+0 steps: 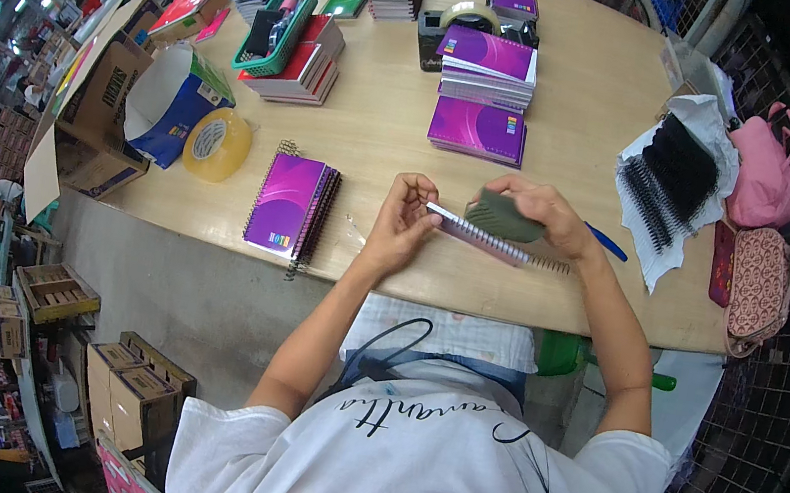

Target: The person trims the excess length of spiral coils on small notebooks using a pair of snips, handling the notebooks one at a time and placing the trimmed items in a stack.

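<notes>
Near the table's front edge, my left hand pinches the left end of a spiral notebook, which stands spine up. A wire coil runs along its spine and sticks out past the right end. In my right hand is a dark green, ribbed, rounded pad, held at the spine; whether it touches the coil I cannot tell. To the left lies a stack of purple spiral notebooks with dark coils. Beyond my hands are stacked purple notebooks.
A blue pen lies right of my right hand. Black coils rest on white paper beside pink pouches. A tape roll, green basket, red notebooks and tape dispenser stand farther off.
</notes>
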Demonstrator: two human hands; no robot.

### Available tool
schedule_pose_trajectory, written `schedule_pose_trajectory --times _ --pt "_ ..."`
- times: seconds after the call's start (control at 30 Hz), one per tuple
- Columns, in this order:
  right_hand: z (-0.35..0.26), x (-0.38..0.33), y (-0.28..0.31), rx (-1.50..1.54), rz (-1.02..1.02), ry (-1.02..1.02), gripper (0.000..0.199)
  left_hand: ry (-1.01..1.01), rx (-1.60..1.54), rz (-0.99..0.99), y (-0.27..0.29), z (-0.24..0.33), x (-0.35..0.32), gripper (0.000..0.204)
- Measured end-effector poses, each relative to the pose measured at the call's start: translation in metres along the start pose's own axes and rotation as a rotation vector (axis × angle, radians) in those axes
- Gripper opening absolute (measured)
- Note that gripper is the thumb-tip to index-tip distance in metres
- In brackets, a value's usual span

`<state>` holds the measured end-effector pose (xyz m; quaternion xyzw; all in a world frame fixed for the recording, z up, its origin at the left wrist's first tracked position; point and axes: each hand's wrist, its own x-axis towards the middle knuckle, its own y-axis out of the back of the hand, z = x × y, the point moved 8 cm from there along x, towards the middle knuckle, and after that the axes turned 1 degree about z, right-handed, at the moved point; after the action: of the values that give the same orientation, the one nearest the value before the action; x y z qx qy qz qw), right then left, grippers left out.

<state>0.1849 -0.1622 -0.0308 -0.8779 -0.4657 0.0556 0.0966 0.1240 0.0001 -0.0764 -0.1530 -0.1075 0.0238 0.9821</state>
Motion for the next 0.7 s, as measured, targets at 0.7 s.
schedule_pose_trajectory --times 0.7 --pt "-0.009 0.014 0.006 -0.952 0.177 0.056 0.035 0.13 -0.233 0.01 0.005 -0.005 -0.002 0.063"
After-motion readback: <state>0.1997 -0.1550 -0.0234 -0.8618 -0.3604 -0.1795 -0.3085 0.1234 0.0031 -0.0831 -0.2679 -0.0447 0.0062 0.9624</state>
